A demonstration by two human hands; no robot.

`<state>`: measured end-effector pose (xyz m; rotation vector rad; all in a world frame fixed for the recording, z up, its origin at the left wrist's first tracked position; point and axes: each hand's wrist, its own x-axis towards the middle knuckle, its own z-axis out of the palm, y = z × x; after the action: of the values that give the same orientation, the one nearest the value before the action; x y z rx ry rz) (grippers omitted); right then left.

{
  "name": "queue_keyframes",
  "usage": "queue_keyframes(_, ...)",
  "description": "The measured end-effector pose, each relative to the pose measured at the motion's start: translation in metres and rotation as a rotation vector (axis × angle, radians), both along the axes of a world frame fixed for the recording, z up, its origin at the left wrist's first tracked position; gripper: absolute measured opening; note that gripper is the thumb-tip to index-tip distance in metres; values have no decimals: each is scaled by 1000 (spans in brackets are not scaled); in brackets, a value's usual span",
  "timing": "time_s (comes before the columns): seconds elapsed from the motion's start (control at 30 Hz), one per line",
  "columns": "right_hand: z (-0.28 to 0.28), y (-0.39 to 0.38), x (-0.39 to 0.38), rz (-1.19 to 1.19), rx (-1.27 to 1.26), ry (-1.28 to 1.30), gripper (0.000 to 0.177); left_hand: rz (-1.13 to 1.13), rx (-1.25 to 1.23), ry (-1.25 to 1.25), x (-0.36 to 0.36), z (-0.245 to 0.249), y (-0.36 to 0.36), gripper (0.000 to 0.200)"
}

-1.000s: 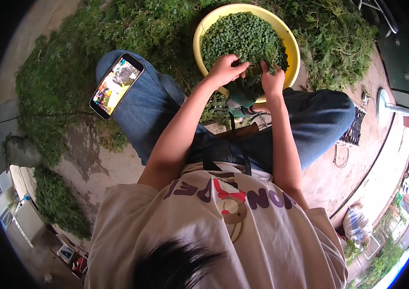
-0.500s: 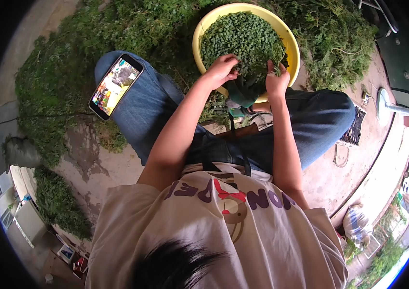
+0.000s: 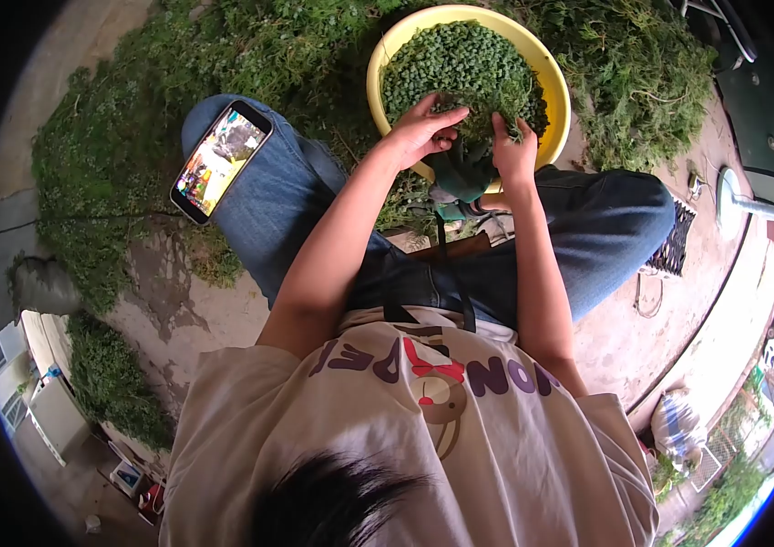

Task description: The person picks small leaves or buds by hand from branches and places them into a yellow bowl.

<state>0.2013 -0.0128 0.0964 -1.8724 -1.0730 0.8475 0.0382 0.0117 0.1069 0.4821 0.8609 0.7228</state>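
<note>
A yellow basin (image 3: 558,91) full of small round green berries (image 3: 455,59) stands in front of my crossed legs. Over its near side, my right hand (image 3: 515,155) pinches a leafy green sprig (image 3: 516,100) between thumb and fingers. My left hand (image 3: 421,132) is close by on the left, its lower fingers curled in and one finger reaching toward the sprig. What lies inside those curled fingers is hidden. Dark green cloth or footwear (image 3: 460,173) shows beneath both hands at the basin's near rim.
A phone (image 3: 221,162) with a lit screen rests on my left thigh. Heaps of cut greenery (image 3: 287,55) spread left and behind the basin, with another pile (image 3: 628,82) at its right. A dark woven mat (image 3: 674,239) lies beside my right knee.
My left hand has shifted slightly right and up, a finger stretching toward the sprig. My right hand has moved a little left with the sprig, so the hands are closer together.
</note>
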Motion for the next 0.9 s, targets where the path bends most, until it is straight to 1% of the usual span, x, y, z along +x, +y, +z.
queue_keyframes(0.1, -9, -3, -6, 22, -14, -28, 38, 6, 52, 65, 3, 0, 0, 42)
queue_keyframes(0.13, -2, -5, -10, 22, -14, -28, 38, 9, 69, 87, 3, -1, 0, 44)
queue_keyframes(0.2, 12, -9, -16, 94, -39, 48, 39, -1, 69, 124, 0, -6, 2, 44)
queue_keyframes(0.27, 4, -8, -17, 81, -36, 0, 39, -10, 68, 161, -1, -5, 2, 44)
queue_keyframes(0.33, 0, -7, -16, 71, -53, 112, 36, 46, 41, 219, 0, -3, 2, 42)
queue_keyframes(0.37, 13, -8, -22, 71, -53, 112, 36, 47, 41, 218, 1, -3, 1, 42)
queue_keyframes(0.43, 35, -12, -35, -62, -370, 515, 33, 126, 34, 242, 5, -3, 0, 39)
queue_keyframes(0.47, 27, -13, -38, -61, -371, 515, 33, 127, 34, 242, 6, -4, -1, 39)
queue_keyframes(0.53, 7, -17, -44, 6, -63, 337, 19, 160, 88, 317, 10, -9, -3, 31)
queue_keyframes(0.57, 2, -19, -44, 29, -10, 316, 20, 160, 88, 317, 12, -13, -4, 31)
queue_keyframes(0.6, -3, -20, -45, 29, -10, 316, 20, 192, 64, 297, 15, -18, -4, 27)
queue_keyframes(0.63, -3, -20, -48, 2, 11, 258, 21, 222, 40, 276, 18, -21, -4, 22)
queue_keyframes(0.67, -4, -21, -50, -26, 31, 199, 24, 222, 41, 275, 21, -24, -5, 22)
queue_keyframes(0.7, -4, -21, -50, -19, 19, 162, 22, 250, 26, 254, 24, -28, -5, 19)
queue_keyframes(0.73, -4, -22, -50, -20, 20, 161, 22, 278, 12, 232, 25, -28, -5, 16)
queue_keyframes(0.8, -5, -22, -51, -48, 13, 238, 21, 270, 10, 229, 26, -29, -5, 15)
queue_keyframes(0.9, -2, -25, -54, -76, -14, 264, 21, 262, 14, 238, 26, -30, -7, 14)
